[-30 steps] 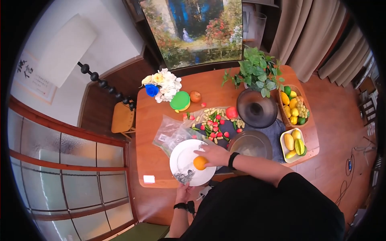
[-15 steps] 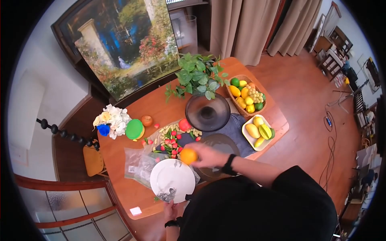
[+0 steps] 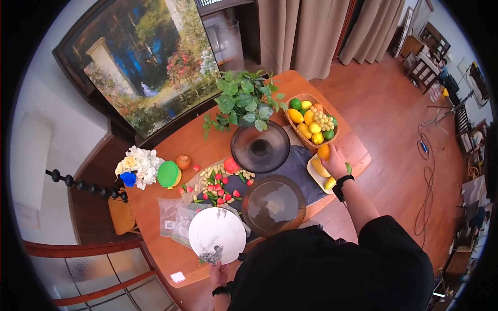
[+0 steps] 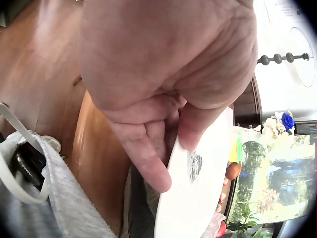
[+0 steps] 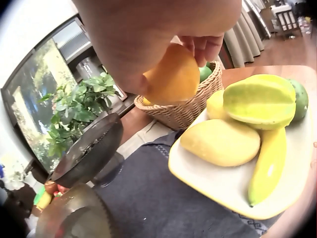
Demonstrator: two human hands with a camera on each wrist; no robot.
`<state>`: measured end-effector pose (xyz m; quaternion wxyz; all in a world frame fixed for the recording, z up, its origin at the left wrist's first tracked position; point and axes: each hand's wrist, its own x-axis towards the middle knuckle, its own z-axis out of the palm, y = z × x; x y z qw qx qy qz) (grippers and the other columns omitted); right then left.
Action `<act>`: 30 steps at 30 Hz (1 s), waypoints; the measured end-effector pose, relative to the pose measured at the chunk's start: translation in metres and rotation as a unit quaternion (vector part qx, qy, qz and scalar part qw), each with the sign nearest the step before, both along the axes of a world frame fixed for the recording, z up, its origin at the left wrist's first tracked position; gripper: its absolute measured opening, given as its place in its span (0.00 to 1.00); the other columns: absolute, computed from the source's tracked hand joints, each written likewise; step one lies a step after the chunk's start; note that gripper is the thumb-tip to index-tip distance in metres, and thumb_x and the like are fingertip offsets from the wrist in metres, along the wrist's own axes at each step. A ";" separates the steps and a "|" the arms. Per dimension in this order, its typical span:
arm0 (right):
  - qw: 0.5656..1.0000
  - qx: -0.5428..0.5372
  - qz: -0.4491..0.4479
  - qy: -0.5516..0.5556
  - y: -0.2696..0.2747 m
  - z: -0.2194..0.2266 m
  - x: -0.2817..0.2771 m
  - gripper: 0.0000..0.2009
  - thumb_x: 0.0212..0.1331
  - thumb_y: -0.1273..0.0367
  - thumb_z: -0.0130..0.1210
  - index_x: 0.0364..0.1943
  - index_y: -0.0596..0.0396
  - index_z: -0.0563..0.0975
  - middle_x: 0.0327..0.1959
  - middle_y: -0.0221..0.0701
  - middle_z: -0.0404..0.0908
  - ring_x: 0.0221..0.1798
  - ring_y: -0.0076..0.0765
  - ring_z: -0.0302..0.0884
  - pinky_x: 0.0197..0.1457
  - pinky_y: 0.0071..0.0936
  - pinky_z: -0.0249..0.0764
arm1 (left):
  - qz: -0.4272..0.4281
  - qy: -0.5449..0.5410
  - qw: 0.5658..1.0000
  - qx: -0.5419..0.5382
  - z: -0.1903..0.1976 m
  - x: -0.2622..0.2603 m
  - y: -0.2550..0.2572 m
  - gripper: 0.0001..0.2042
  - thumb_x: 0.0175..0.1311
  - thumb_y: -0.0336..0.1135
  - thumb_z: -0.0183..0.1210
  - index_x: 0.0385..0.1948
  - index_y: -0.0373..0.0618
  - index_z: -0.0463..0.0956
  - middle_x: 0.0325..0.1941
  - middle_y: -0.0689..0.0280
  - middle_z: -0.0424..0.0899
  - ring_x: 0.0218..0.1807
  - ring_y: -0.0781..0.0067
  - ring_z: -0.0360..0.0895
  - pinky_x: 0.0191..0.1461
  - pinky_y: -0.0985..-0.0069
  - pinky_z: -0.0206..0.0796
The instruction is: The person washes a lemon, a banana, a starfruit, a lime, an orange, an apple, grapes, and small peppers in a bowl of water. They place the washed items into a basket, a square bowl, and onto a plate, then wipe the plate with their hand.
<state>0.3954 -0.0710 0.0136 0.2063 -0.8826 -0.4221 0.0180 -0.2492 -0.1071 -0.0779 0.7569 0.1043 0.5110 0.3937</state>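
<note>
My left hand grips the rim of a white plate, which carries a grey printed patch near the thumb. In the left wrist view the thumb lies on the plate's face and the other fingers are at its edge and behind. My right hand holds an orange above the far end of a pale yellow-rimmed tray. In that tray lie a yellow mango, a star fruit and a banana. Just beyond the orange stands a wicker basket of fruit.
A dark round dish and a brownish translucent bowl stand mid-table. Radishes, peanuts and green peppers are scattered left of them. A leafy plant, flowers and a green-lidded container stand farther back. Crumpled plastic lies beside the plate.
My right hand has carried the orange from over the plate, across the bowl, to the tray and basket at right. The left hand still holds the plate. The head view has swung right.
</note>
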 end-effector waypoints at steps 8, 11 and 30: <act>0.999 -0.045 -0.023 0.017 0.016 -0.024 -0.005 0.36 0.48 0.64 0.64 0.65 0.54 0.64 0.61 0.52 0.66 0.58 0.59 0.73 0.60 0.47 0.72 | 0.034 0.018 0.999 0.017 0.010 0.000 -0.002 0.14 0.69 0.27 0.53 0.55 0.48 0.70 0.49 0.63 0.83 0.44 0.69 0.83 0.47 0.68 0.79; 0.998 -0.027 -0.033 -0.039 0.019 -0.025 -0.007 0.37 0.48 0.65 0.64 0.66 0.55 0.63 0.63 0.54 0.64 0.60 0.62 0.70 0.62 0.48 0.70 | 0.054 0.017 0.998 0.027 0.007 -0.001 -0.004 0.15 0.69 0.27 0.53 0.56 0.48 0.70 0.51 0.62 0.82 0.45 0.68 0.83 0.50 0.67 0.78; 0.769 -0.187 0.425 0.439 0.109 -0.024 -0.313 0.23 0.63 0.60 0.59 0.57 0.61 0.72 0.46 0.40 0.83 0.46 0.35 0.81 0.52 0.33 0.75 | 0.005 -0.052 0.996 0.065 0.025 0.000 0.000 0.15 0.69 0.27 0.53 0.56 0.44 0.69 0.52 0.60 0.82 0.48 0.65 0.82 0.46 0.69 0.81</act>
